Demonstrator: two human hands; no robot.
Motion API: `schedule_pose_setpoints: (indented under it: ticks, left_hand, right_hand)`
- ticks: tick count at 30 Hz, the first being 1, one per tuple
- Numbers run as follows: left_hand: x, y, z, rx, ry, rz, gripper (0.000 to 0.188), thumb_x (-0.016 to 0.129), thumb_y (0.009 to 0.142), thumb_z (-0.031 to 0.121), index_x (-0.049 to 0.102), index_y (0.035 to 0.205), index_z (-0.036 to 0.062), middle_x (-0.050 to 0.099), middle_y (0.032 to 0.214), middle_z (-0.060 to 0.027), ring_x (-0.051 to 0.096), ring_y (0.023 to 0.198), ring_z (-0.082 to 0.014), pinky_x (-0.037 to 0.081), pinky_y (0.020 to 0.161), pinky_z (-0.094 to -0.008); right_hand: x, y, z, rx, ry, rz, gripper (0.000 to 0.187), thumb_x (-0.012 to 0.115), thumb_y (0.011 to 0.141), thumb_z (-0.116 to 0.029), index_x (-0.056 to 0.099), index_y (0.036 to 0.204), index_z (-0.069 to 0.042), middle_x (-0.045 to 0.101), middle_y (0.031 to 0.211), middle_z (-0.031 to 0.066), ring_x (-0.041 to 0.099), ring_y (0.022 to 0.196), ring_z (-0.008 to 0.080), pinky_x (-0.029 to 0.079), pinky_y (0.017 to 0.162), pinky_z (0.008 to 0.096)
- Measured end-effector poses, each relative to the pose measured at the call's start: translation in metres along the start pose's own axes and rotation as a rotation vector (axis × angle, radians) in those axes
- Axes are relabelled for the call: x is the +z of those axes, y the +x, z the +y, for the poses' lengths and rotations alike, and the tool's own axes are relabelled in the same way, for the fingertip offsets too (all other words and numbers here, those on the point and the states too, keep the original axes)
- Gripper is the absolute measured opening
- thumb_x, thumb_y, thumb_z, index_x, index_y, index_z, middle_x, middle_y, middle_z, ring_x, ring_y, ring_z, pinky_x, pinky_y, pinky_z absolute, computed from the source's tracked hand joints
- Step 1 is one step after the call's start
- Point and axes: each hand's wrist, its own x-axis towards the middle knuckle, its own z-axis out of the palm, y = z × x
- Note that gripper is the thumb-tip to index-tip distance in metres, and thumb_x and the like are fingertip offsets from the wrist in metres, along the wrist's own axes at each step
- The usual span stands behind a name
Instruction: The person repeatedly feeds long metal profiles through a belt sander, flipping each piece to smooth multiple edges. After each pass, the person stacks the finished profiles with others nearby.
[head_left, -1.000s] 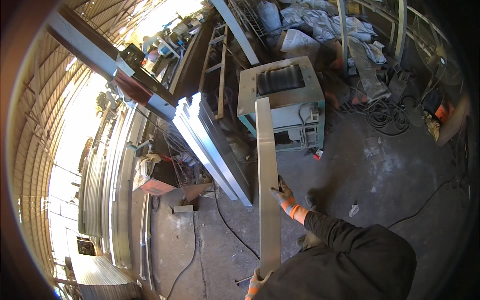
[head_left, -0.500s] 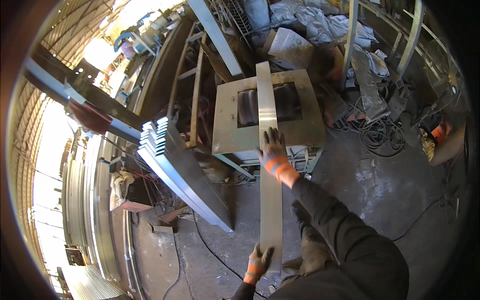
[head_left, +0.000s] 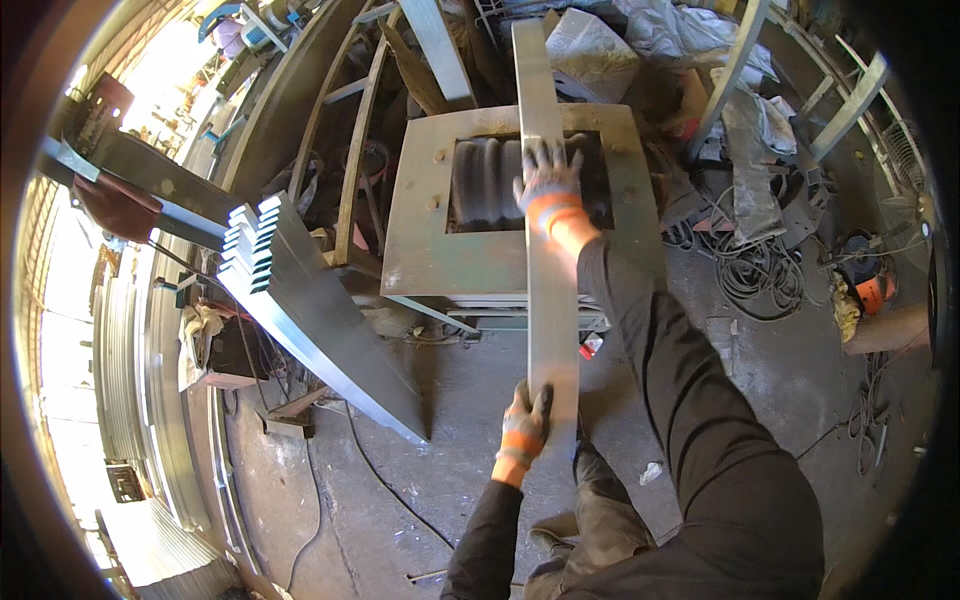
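Observation:
A long, straight metal bar (head_left: 552, 330) with a brushed silvery face lies lengthwise in front of me. Its far part crosses a box-shaped metal machine (head_left: 420, 250), over the opening where a dark, ribbed, roller-like surface (head_left: 485, 185) shows. My left hand (head_left: 522, 420), in a grey and orange glove, grips the bar's left edge towards its near end, thumb on top. Gloved alike, my right hand (head_left: 550, 180) lies on the bar above the opening, fingers spread flat. The bar hides part of the roller-like surface.
Several similar metal bars (head_left: 315, 310) lean in a stack to the left. A post (head_left: 438, 55) and a wooden ladder-like frame (head_left: 365, 130) stand behind. Coiled cable (head_left: 760, 280) lies on the floor at right, near an orange tool (head_left: 875, 292). Another cable (head_left: 385, 475) crosses the floor at left.
The bar has slid forward, away from me, across the machine. Both hands have moved forward with it, the right now over the opening. The view has also shifted.

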Motion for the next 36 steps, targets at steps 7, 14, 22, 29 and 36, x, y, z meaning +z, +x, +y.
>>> schedule_pose_setpoints:
  ticks: [7, 14, 22, 29, 36]
  left_hand:
    - [-0.026, -0.214, -0.118, 0.020, 0.059, 0.026, 0.047, 0.075, 0.114, 0.048, 0.069, 0.133, 0.0058, 0.084, 0.112, -0.0261, 0.082, 0.104, -0.0469, 0.062, 0.086, -0.0516]
    - [-0.067, -0.451, -0.264, -0.123, 0.132, -0.028, 0.058, 0.071, 0.113, 0.060, 0.070, 0.138, 0.0084, 0.083, 0.113, -0.0299, 0.081, 0.109, -0.0507, 0.062, 0.090, -0.0553]
    - [-0.115, -0.597, -0.280, 0.148, 0.744, 0.372, 0.073, 0.083, 0.101, 0.056, 0.061, 0.147, 0.0041, 0.080, 0.103, -0.0216, 0.078, 0.089, -0.0487, 0.063, 0.079, -0.0589]
    - [-0.161, -0.518, -0.217, 0.246, -0.214, 0.037, 0.091, 0.098, 0.095, 0.039, 0.055, 0.162, -0.0042, 0.077, 0.139, -0.0173, 0.069, 0.136, -0.0307, 0.058, 0.113, -0.0447]
    - [-0.092, -0.310, -0.101, -0.076, 0.239, 0.071, 0.077, 0.086, 0.098, 0.062, 0.065, 0.144, 0.0037, 0.080, 0.127, -0.0324, 0.078, 0.119, -0.0494, 0.061, 0.103, -0.0548]
  right_hand:
    - [-0.073, -0.228, -0.037, 0.008, 0.126, -0.140, 0.081, 0.063, 0.105, -0.047, 0.046, 0.177, -0.013, 0.031, 0.190, 0.0161, 0.030, 0.174, 0.0430, 0.029, 0.131, 0.0810]
    - [-0.126, -0.501, -0.091, -0.016, 0.187, -0.086, 0.086, 0.068, 0.100, -0.048, 0.049, 0.174, -0.008, 0.041, 0.183, 0.0211, 0.035, 0.169, 0.0481, 0.042, 0.123, 0.0742]
    - [-0.134, -0.617, -0.148, 0.377, 0.919, -0.067, 0.134, 0.099, 0.079, -0.038, 0.022, 0.185, -0.006, 0.024, 0.189, 0.0296, 0.024, 0.175, 0.0494, 0.034, 0.140, 0.0561]
    - [-0.093, -0.533, -0.119, 0.428, 2.129, 0.059, 0.088, 0.082, 0.088, 0.001, 0.049, 0.170, -0.004, 0.066, 0.156, 0.0113, 0.063, 0.141, 0.0242, 0.055, 0.118, 0.0391]
    - [-0.040, -0.327, -0.042, 0.029, 0.741, 0.382, 0.085, 0.072, 0.093, -0.012, 0.050, 0.174, -0.006, 0.048, 0.179, 0.0265, 0.046, 0.164, 0.0486, 0.032, 0.140, 0.0584]
